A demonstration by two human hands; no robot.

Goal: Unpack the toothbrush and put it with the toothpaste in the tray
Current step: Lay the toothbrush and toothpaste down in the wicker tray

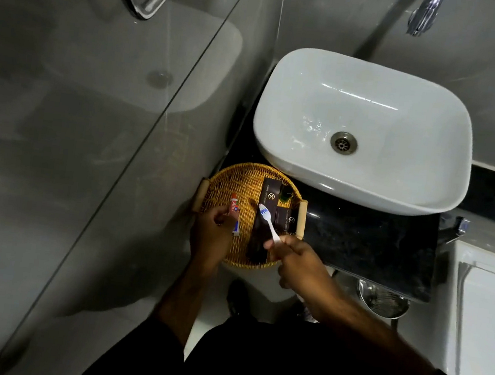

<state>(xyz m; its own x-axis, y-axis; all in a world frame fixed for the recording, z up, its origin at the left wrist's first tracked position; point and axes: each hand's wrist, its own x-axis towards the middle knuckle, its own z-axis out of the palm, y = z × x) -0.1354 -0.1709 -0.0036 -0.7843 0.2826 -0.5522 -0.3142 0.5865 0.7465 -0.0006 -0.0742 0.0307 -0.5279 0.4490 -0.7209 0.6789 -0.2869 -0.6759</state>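
A round wicker tray [241, 180] with two wooden handles sits on the black counter in front of the sink. My right hand [296, 260] grips the handle of a white toothbrush [268, 221], whose blue-and-white bristle head points up-left over the tray. My left hand [213, 233] pinches a small red, white and blue toothpaste tube [234, 212] above the tray's left part. A long dark box [264, 218] lies lengthwise in the tray under the toothbrush, with a shorter dark box [286, 220] beside it.
A white basin [364, 130] with a metal drain stands just behind the tray. A small dark green bottle [285, 194] is at the tray's back. A glass partition [140, 129] runs along the left. A steel bin [382, 299] sits below the counter edge.
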